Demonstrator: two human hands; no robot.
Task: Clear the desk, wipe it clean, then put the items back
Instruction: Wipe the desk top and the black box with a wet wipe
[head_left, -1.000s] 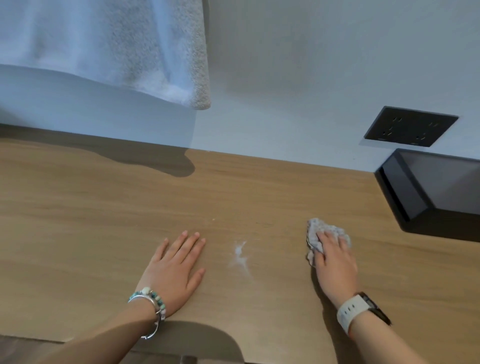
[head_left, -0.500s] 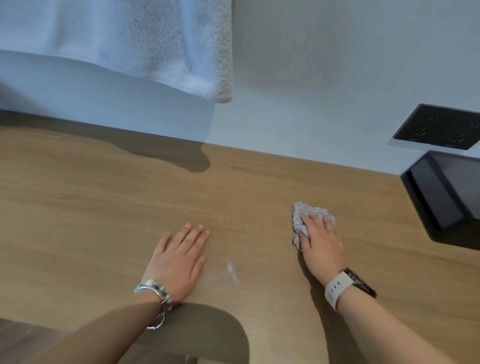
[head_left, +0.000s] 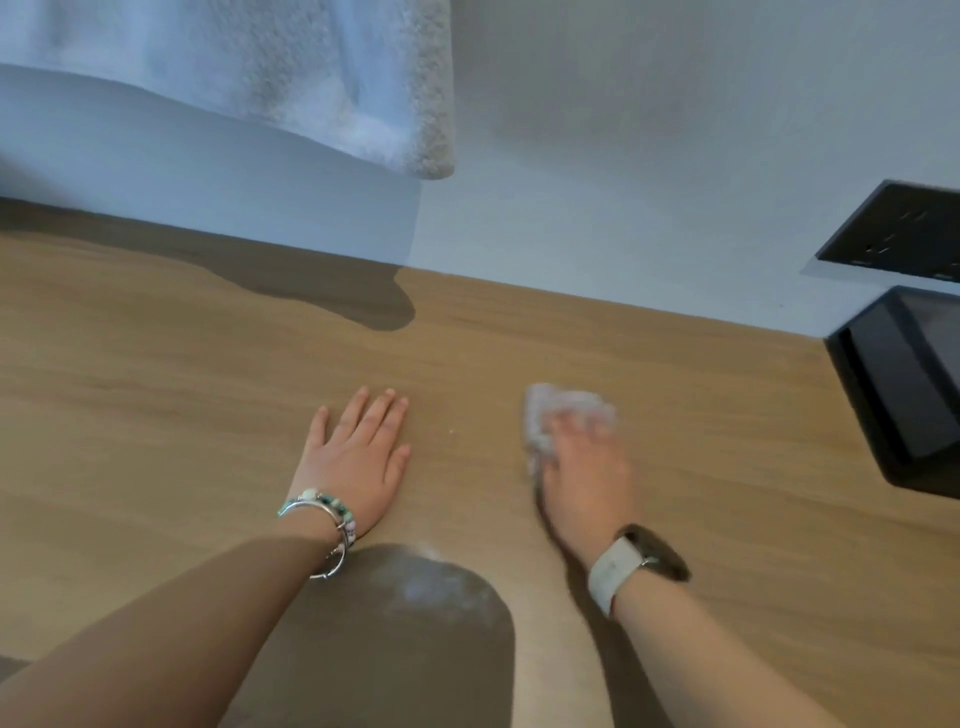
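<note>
The wooden desk (head_left: 156, 389) fills the view. My left hand (head_left: 358, 457) rests flat on it, fingers straight and together, with bracelets on the wrist. To its right, my right hand (head_left: 587, 473), wearing a white-strapped watch, presses a crumpled grey-white cloth (head_left: 540, 415) onto the desk; both are motion-blurred. The cloth sticks out beyond the fingertips and on the thumb side. A faint white powdery smear (head_left: 436, 582) lies near the front edge, between my forearms, partly in shadow.
A black angled device (head_left: 904, 395) stands at the desk's right edge against the wall. A black socket panel (head_left: 898, 234) is on the wall above it. A pale towel (head_left: 260, 67) hangs from the upper left.
My right hand has slid the cloth leftward across the desk, closer to the left hand. The white streak between my hands is gone from there; a smear now shows nearer the front edge.
</note>
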